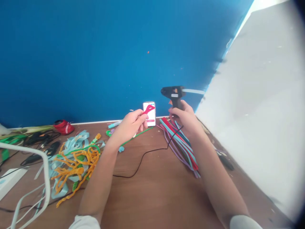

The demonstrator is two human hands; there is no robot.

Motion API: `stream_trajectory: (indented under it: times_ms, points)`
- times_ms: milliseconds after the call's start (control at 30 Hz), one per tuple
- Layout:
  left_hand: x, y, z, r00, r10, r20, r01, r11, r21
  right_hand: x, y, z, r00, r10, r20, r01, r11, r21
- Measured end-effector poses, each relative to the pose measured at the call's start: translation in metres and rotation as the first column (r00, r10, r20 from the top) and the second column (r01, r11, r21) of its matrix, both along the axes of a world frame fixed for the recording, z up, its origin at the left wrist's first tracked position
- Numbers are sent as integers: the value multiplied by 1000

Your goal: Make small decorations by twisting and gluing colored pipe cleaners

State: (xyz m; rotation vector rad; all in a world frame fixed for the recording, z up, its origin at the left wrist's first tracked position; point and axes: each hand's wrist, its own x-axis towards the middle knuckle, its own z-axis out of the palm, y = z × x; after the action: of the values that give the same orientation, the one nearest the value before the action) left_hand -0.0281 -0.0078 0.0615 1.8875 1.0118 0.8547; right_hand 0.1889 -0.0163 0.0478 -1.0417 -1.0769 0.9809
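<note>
Left hand [134,123] pinches crimson pipe-cleaner loop [150,108] in front of smartphone [152,116], right hand [185,113] grips black hot-glue gun [175,92] to its right; loop presumably light, soft, bendable, best held at gathered base.

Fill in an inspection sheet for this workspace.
Surface: brown tabletop.
Job's things: folded red piece; black glue gun, white stick at its rear.
Clutter: orange strands and light-blue ribbon tangled at left; coloured strips bundled at right.
Grippers: left hand pinches the red piece in its fingers; right hand grips the gun's handle.
Cables: black cable crosses the tabletop.
Surroundings: blue wall behind; phone upright before it.
</note>
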Motion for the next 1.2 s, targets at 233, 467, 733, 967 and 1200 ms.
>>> stream_trajectory:
  times_ms: [233, 467, 733, 967, 1200]
  points:
    - [0, 8, -8, 994, 63, 93, -59, 997, -45, 0, -12, 8, 985, 121, 121, -125, 992, 23]
    - [6, 9, -14, 994, 69, 86, -63, 996, -66, -5, -23, 13, 946, 185, 266, -206, 977, 54]
    - [21, 0, -18, 988, -104, 112, 114, 989, -92, -16, -13, 5, 991, -65, 120, 40, 980, 196]
    - [29, 1, -25, 983, -81, 163, 95, 992, -79, -21, -6, -6, 982, -37, 183, -4, 976, 218]
    - [38, 0, -31, 969, 79, 233, -97, 993, 66, -26, -2, -10, 977, -76, 199, 37, 980, 195]
